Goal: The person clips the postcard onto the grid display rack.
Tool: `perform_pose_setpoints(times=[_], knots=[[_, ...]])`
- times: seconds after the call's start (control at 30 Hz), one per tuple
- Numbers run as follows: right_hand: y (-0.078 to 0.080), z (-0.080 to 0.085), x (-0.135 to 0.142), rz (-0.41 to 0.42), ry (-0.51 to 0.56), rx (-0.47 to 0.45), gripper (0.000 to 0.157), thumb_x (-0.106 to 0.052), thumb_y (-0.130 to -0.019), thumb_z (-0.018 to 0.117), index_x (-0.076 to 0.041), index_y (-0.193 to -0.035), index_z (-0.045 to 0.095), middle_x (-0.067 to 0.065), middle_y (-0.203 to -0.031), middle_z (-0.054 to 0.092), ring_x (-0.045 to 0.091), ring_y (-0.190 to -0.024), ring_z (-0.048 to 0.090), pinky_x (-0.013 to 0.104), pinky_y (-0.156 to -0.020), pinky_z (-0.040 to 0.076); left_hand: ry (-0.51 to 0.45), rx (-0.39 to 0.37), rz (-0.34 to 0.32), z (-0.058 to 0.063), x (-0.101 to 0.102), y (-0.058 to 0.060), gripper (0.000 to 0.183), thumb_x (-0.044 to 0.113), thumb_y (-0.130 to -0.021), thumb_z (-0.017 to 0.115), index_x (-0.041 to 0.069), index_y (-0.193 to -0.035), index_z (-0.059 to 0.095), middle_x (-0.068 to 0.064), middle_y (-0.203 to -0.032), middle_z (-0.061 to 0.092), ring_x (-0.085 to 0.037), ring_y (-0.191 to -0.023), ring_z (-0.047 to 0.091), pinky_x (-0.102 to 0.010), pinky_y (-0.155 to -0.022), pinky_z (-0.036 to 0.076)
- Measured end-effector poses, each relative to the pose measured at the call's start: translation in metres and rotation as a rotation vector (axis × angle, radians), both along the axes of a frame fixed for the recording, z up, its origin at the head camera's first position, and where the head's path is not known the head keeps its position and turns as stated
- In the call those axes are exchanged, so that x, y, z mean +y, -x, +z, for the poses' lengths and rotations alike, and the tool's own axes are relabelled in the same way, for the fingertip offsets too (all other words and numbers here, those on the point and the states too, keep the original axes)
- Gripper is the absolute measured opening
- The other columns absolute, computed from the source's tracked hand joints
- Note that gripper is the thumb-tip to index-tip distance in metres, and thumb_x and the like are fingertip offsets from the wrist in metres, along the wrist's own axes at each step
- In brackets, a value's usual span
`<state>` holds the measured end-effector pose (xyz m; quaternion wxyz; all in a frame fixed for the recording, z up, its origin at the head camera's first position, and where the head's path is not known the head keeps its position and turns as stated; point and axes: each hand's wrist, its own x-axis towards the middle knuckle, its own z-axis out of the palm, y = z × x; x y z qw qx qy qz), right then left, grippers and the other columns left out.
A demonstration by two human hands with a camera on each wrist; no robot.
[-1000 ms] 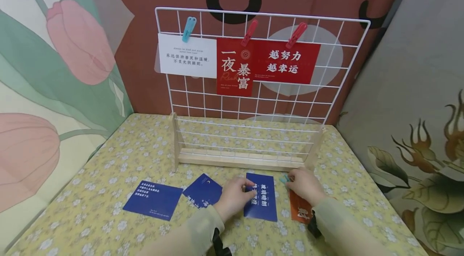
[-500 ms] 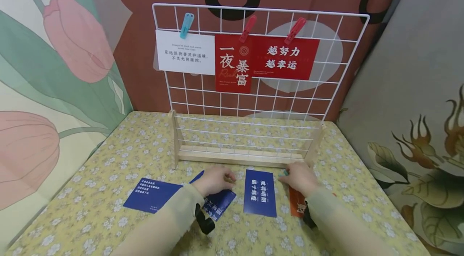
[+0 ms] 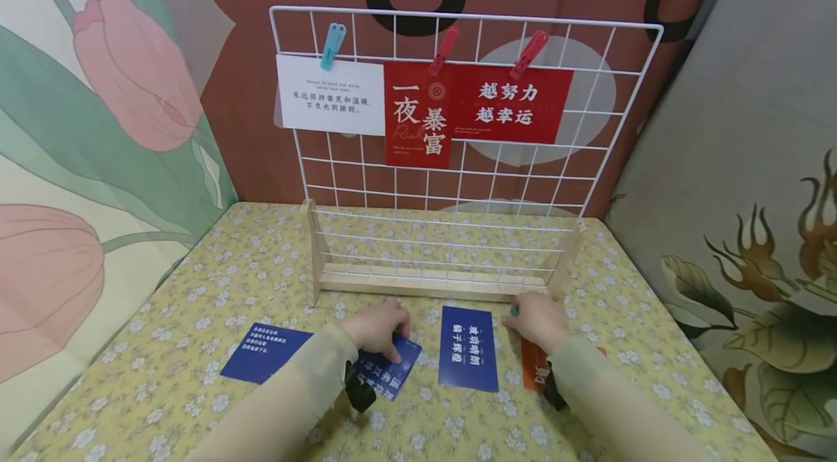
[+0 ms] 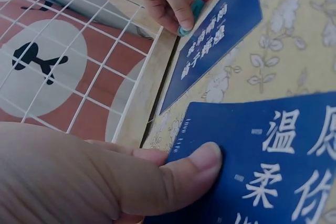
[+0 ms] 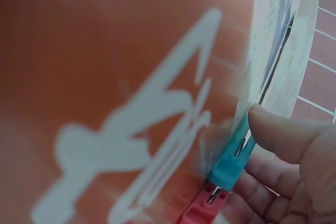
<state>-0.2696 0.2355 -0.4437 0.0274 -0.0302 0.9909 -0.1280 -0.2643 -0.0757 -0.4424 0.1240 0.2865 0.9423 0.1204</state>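
Observation:
My left hand [image 3: 375,327] pinches a blue card with white characters [image 4: 273,145]; the thumb lies on its face and the other fingers are mostly hidden behind its edge. My right hand [image 3: 539,317] is by the stand's right foot. In the right wrist view its thumb and fingers hold a teal clothespin [image 5: 231,156]. Touching that clip's lower end is a red clothespin [image 5: 205,205]. An orange card [image 3: 532,367] lies partly under the right hand and wrist. Between the hands a second blue card [image 3: 468,349] lies flat.
A white wire grid [image 3: 510,189] stands in a wooden base [image 3: 431,286]. Clothespins hold a white card [image 3: 330,95], a red upright card [image 3: 418,117] and a red wide card [image 3: 510,106] on it. Another blue card [image 3: 264,353] is at the left, partly behind my sleeve.
My left hand has moved left from the middle blue card to the tilted one and now pinches it; that card has shifted slightly. My right hand stays near the clothespins.

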Motion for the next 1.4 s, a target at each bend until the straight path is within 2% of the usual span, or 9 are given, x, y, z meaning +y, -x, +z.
perform_pose_setpoints(times=[0.1,0.4,0.57,0.73,0.8,0.97,1.07,1.3,1.4], knots=[[0.0,0.0,0.0,-0.003,0.04,0.001,0.023,-0.027,-0.083,0.075,-0.008,-0.096,0.071,0.003,-0.086,0.066,0.017,-0.065,0.051,0.04,-0.063,0.041,-0.047,0.001,0.026,-0.001,-0.001,0.004,0.033,0.03,-0.071,0.086,0.022,-0.08,0.056,0.007,-0.086,0.048,-0.015,-0.079,0.045,-0.038,-0.076,0.038],[-0.001,0.0,0.001,-0.016,0.092,-0.021,0.03,-0.024,-0.085,0.074,-0.004,-0.107,0.07,0.01,-0.1,0.068,0.017,-0.067,0.053,0.036,-0.061,0.044,-0.271,-0.134,0.194,-0.004,-0.004,0.009,0.022,0.024,-0.082,0.078,0.015,-0.08,0.057,0.001,-0.075,0.056,-0.015,-0.063,0.048,-0.032,-0.057,0.039],[-0.001,0.0,0.001,-0.017,0.09,-0.018,0.03,-0.025,-0.084,0.075,-0.005,-0.106,0.07,0.01,-0.1,0.068,0.018,-0.069,0.054,0.037,-0.062,0.044,-0.291,-0.125,0.28,-0.002,-0.003,0.007,0.022,0.022,-0.083,0.076,0.012,-0.078,0.057,0.0,-0.073,0.054,-0.016,-0.062,0.047,-0.032,-0.056,0.038],[0.0,0.0,0.001,-0.013,0.083,-0.006,0.03,-0.025,-0.084,0.075,-0.005,-0.105,0.07,0.01,-0.1,0.068,0.017,-0.07,0.055,0.039,-0.065,0.045,-0.229,-0.064,0.291,-0.001,0.001,0.008,0.02,0.026,-0.08,0.079,0.013,-0.084,0.065,0.001,-0.079,0.06,-0.016,-0.066,0.051,-0.033,-0.061,0.044],[0.0,-0.001,0.001,-0.019,0.087,-0.008,0.027,-0.024,-0.084,0.075,-0.005,-0.102,0.07,0.009,-0.093,0.068,0.017,-0.067,0.053,0.037,-0.062,0.043,-0.242,-0.08,0.302,-0.004,0.003,0.009,0.023,0.027,-0.079,0.081,0.014,-0.091,0.067,0.001,-0.086,0.062,-0.016,-0.07,0.054,-0.036,-0.065,0.046],[0.0,-0.003,0.0,-0.036,0.101,-0.029,0.022,-0.024,-0.084,0.074,-0.007,-0.097,0.069,0.006,-0.082,0.063,0.018,-0.061,0.049,0.033,-0.055,0.038,-0.368,-0.198,0.362,-0.017,0.008,0.01,0.023,0.02,-0.078,0.081,0.013,-0.094,0.067,-0.001,-0.089,0.061,-0.018,-0.074,0.055,-0.037,-0.067,0.047],[0.0,-0.003,0.0,-0.035,0.116,-0.02,0.026,-0.024,-0.084,0.075,-0.005,-0.102,0.07,0.007,-0.088,0.065,0.017,-0.064,0.049,0.033,-0.057,0.039,-0.419,-0.21,0.385,-0.021,0.009,0.011,0.02,0.014,-0.077,0.081,0.011,-0.089,0.065,-0.001,-0.085,0.06,-0.018,-0.073,0.054,-0.035,-0.065,0.046],[0.0,-0.005,0.007,-0.049,0.274,-0.005,0.028,-0.02,-0.086,0.072,0.0,-0.105,0.068,0.009,-0.082,0.062,0.017,-0.063,0.051,0.034,-0.058,0.043,-0.623,-0.313,0.426,-0.019,0.005,0.013,0.017,0.008,-0.079,0.078,0.006,-0.087,0.063,-0.005,-0.084,0.059,-0.019,-0.072,0.054,-0.032,-0.064,0.043],[-0.001,-0.006,0.011,-0.043,0.341,0.019,0.03,-0.019,-0.088,0.071,0.002,-0.108,0.067,0.008,-0.091,0.065,0.017,-0.07,0.056,0.034,-0.06,0.047,-0.731,-0.349,0.437,-0.017,0.001,0.015,0.016,0.007,-0.081,0.076,0.003,-0.091,0.065,-0.006,-0.084,0.06,-0.018,-0.07,0.055,-0.031,-0.063,0.044]])
